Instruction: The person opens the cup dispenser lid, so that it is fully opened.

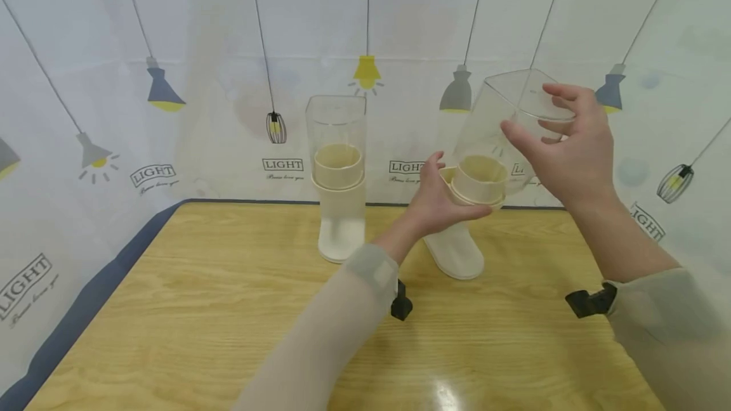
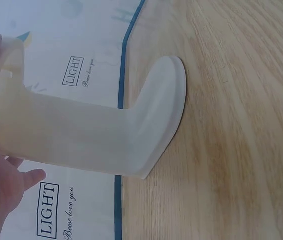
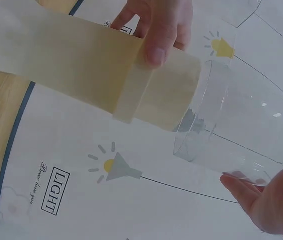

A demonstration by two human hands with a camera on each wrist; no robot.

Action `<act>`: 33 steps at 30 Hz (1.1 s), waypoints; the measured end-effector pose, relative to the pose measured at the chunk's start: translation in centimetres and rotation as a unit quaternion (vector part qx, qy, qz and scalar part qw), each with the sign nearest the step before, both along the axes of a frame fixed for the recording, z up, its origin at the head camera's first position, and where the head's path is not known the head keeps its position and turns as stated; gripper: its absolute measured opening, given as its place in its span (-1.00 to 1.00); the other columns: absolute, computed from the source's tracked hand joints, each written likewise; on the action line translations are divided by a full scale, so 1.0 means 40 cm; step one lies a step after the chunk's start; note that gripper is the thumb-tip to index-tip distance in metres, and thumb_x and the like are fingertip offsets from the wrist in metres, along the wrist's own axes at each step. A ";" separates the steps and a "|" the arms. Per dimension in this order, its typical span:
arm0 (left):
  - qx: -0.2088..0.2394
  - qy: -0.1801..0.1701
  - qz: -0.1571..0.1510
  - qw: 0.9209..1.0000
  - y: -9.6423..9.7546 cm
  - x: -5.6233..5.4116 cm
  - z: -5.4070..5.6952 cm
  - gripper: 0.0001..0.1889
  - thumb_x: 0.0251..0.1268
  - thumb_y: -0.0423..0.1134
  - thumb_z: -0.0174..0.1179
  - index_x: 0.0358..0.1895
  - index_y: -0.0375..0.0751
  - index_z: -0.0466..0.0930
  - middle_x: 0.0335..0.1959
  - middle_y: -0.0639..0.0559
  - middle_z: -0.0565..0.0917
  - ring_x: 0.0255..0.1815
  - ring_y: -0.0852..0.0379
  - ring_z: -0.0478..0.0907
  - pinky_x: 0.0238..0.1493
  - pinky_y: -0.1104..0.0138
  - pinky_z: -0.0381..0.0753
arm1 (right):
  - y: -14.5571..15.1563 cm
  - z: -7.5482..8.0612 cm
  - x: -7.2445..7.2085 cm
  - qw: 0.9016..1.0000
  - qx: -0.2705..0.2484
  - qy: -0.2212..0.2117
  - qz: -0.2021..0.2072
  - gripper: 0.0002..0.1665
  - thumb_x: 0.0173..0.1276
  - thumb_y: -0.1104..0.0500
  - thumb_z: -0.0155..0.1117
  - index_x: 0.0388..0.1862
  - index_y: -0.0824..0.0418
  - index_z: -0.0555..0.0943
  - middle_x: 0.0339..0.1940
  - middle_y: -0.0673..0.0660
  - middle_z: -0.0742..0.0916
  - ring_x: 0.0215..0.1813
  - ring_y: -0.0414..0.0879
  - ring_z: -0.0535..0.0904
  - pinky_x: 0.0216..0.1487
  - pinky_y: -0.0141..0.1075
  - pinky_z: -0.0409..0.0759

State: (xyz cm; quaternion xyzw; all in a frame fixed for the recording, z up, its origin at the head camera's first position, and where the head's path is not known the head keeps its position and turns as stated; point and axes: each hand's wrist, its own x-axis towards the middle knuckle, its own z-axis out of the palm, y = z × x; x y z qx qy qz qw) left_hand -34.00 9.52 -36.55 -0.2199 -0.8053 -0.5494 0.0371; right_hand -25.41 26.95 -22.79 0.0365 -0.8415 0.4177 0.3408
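Observation:
A cream plastic dispenser stand (image 1: 457, 252) with a raised round collar and a flat foot is on the table at right of centre. My left hand (image 1: 436, 205) grips it at the collar, thumb along the front. Over the collar, my right hand (image 1: 579, 144) holds a clear, square-sided container (image 1: 482, 122) near its upper end, tilted. In the right wrist view, the container's lower edge (image 3: 201, 110) is right at the top of the stand's cream neck (image 3: 174, 90). The left wrist view shows the stand's foot (image 2: 161, 105) over the wood.
A second dispenser of the same kind stands upright to the left, its clear container (image 1: 337, 122) seated on its cream stand (image 1: 342, 214). Behind the wooden table (image 1: 228, 309) hangs a pale cloth (image 1: 200, 132) printed with lamps. Dark edging (image 1: 103, 290) runs along the table's left side.

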 end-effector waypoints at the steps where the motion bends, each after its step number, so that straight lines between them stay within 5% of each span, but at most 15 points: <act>1: 0.001 0.000 0.002 1.000 -0.003 -0.001 -0.001 0.47 -0.04 0.08 0.79 0.79 0.07 -0.20 0.68 -0.14 0.19 0.55 -0.07 0.42 0.56 0.07 0.53 | 0.005 0.003 0.003 1.000 -0.003 0.001 -0.001 -0.17 0.33 -0.11 0.62 0.54 -0.12 0.51 0.58 -0.01 0.52 0.13 -0.21 0.72 0.10 -0.53 0.71; 7: -0.024 -0.010 0.004 1.000 -0.020 0.005 0.000 0.34 0.07 0.16 0.70 0.78 -0.07 -0.07 0.64 -0.12 0.26 0.45 0.01 0.45 0.54 0.10 0.54 | 0.043 0.014 0.020 1.000 -0.005 -0.016 -0.027 -0.17 0.38 -0.15 0.56 0.58 -0.20 0.46 0.63 0.02 0.45 0.30 -0.11 0.76 -0.14 -0.70 0.57; 15: -0.025 -0.027 0.019 0.999 -0.012 0.017 -0.004 0.37 0.09 0.32 0.64 0.82 -0.03 -0.10 0.70 -0.11 0.22 0.45 0.00 0.46 0.47 0.07 0.62 | 0.104 0.010 0.034 0.998 -0.033 -0.036 -0.049 -0.16 0.41 -0.16 0.54 0.60 -0.25 0.41 0.66 -0.10 0.39 0.29 -0.32 0.70 -0.14 -0.72 0.55; 19: -0.025 -0.028 0.029 0.999 -0.006 0.019 -0.009 0.36 0.09 0.36 0.62 0.82 0.04 -0.09 0.72 -0.12 0.21 0.45 -0.03 0.48 0.45 0.03 0.63 | 0.139 -0.005 0.037 0.995 -0.029 -0.050 -0.082 -0.14 0.43 -0.22 0.50 0.63 -0.31 0.35 0.70 -0.14 0.36 0.40 -0.25 0.68 -0.12 -0.69 0.50; 26: -0.019 -0.036 0.029 0.999 -0.006 0.019 -0.011 0.30 0.13 0.37 0.58 0.82 0.17 -0.07 0.63 -0.14 0.34 0.37 0.00 0.52 0.36 0.04 0.68 | 0.202 -0.059 0.036 0.986 -0.027 -0.102 -0.127 -0.07 0.45 -0.34 0.42 0.69 -0.36 0.25 0.79 -0.03 0.25 0.62 -0.02 0.54 -0.11 -0.61 0.40; 33: -0.016 -0.044 0.013 0.999 -0.003 0.015 -0.009 0.32 0.15 0.37 0.58 0.84 0.15 -0.11 0.67 -0.10 0.37 0.50 -0.05 0.49 0.51 -0.04 0.58 | 0.282 -0.172 0.014 0.980 -0.008 -0.155 -0.123 0.08 0.46 -0.38 0.38 0.80 -0.14 0.17 0.84 0.19 0.13 0.66 0.37 0.42 -0.21 -0.65 0.33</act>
